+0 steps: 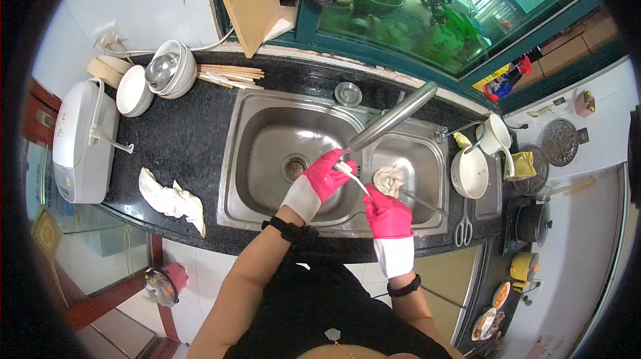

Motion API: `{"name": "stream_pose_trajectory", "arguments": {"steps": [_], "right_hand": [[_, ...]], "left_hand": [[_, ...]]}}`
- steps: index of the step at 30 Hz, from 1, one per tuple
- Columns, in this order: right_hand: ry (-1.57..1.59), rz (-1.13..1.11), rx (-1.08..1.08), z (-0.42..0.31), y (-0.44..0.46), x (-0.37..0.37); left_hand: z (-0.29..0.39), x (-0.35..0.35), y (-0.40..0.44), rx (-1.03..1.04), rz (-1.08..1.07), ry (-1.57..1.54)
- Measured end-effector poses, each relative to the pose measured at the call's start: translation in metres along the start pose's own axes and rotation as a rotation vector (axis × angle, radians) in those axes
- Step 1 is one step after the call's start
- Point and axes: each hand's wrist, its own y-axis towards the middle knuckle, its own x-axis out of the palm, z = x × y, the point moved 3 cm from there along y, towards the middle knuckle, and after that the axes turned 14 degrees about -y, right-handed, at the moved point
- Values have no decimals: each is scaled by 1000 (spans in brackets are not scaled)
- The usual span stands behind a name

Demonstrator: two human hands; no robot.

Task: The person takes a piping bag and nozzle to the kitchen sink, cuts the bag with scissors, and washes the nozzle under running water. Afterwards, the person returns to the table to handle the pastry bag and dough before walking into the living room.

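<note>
Both my hands wear pink gloves with white cuffs and are over the double steel sink (pixel 235 152). My left hand (pixel 325 175) is closed around one end of a slim white utensil (pixel 354 176), right under the faucet (pixel 394 115). At the other end, my right hand (pixel 387 213) grips the utensil with closed fingers. Its exact kind is hard to make out. A thin grey rod (pixel 424 202) runs rightward from beside my right hand; whether I hold it cannot be told. A crumpled whitish cloth (pixel 388 180) lies in the small basin.
On the left counter are a white cloth (pixel 171 200), a rice cooker (pixel 83 142), stacked bowls (pixel 180 78) and chopsticks (pixel 230 75). Right of the sink stand a white bowl (pixel 469 173), scissors (pixel 463 229) and a dark pot (pixel 532 224). A small metal dish (pixel 348 94) sits behind the sink.
</note>
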Motion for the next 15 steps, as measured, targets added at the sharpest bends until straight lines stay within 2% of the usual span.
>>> {"name": "stream_pose_trajectory", "arguments": {"steps": [2,4,5,7,8,10,13,14,15], "right_hand": [[-41,2,-38,-7,2,15],[-84,74,-129,-13,4,24],[-82,75,-136,-10,4,31],[867,-317,362,5,-1,58],[1090,-428,498,0,1,51],[1076,-455,482,6,-1,58],[988,-440,437,7,-8,57],[726,-196,192,16,-11,63],[456,44,-49,14,-12,56]], "left_hand": [[-4,-5,-3,53,-5,58],[-1,-18,3,445,-330,306],[2,-15,-1,452,-330,305],[9,10,-21,834,-398,964],[12,16,-25,843,-396,962],[12,14,-21,381,-175,412],[9,11,-17,359,-68,438],[8,5,-15,360,-69,432],[11,-5,-11,411,-75,572]]}}
